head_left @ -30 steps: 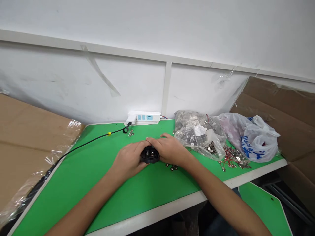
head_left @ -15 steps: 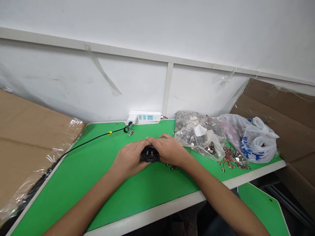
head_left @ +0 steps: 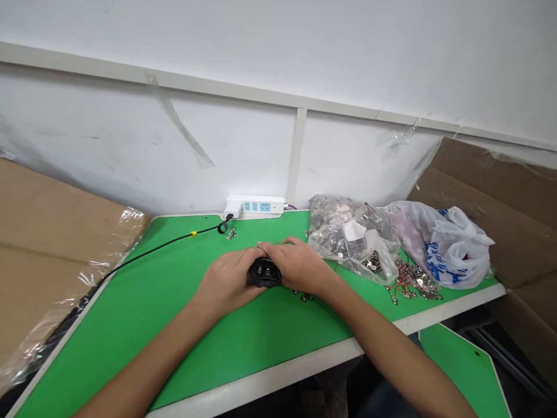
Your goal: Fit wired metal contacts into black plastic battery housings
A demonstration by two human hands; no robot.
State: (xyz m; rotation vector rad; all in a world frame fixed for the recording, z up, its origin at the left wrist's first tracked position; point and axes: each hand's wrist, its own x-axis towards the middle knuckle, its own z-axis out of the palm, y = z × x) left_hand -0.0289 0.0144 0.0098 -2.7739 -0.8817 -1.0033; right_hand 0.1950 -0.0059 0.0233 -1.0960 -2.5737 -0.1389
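Observation:
Between my two hands sits a black plastic housing (head_left: 265,281) with a dark hollow facing me and small shiny metal parts inside it. My left hand (head_left: 227,277) is closed on its left side, thumb along the top. From the right, my right hand (head_left: 296,264) grips it, its fingers bent over the upper edge. The thumbs nearly meet above the housing. Several small metal pieces (head_left: 306,297) lie on the green table (head_left: 183,325) just below my right hand. The far side of the housing is hidden by my fingers.
Behind stands a white power strip (head_left: 263,206) with a black cable (head_left: 165,244) plugged in. At right lie a clear plastic bag (head_left: 335,232) of parts, a pile of metal pieces with red wires (head_left: 411,281) and a white bag (head_left: 456,255). Cardboard (head_left: 56,232) flanks the left.
My hands keep the same grip on the black housing, which is tilted very slightly differently. The camera view has shifted a little; everything else stays put.

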